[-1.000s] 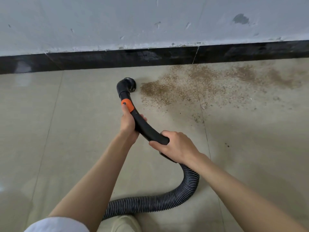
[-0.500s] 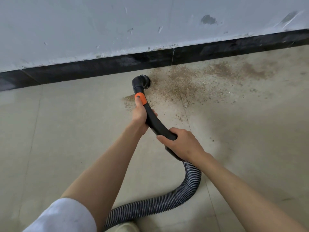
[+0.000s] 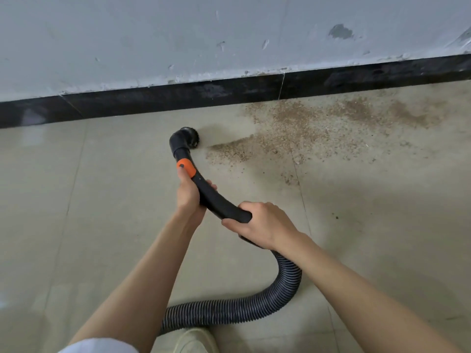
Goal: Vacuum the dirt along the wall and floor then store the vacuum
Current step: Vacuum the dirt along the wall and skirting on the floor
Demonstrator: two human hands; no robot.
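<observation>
Both hands work a vacuum hose (image 3: 216,200) along the floor (image 3: 89,200): left hand (image 3: 188,193) wrapped round the handle below its orange collar (image 3: 185,168), right hand (image 3: 265,224) clenched round the rear. The nozzle (image 3: 187,138) rests just left of the dirt (image 3: 293,131), mouth facing it; the handle runs lower-right to upper-left. Sweeping right toward the baseboard (image 3: 153,100) seems next.
</observation>
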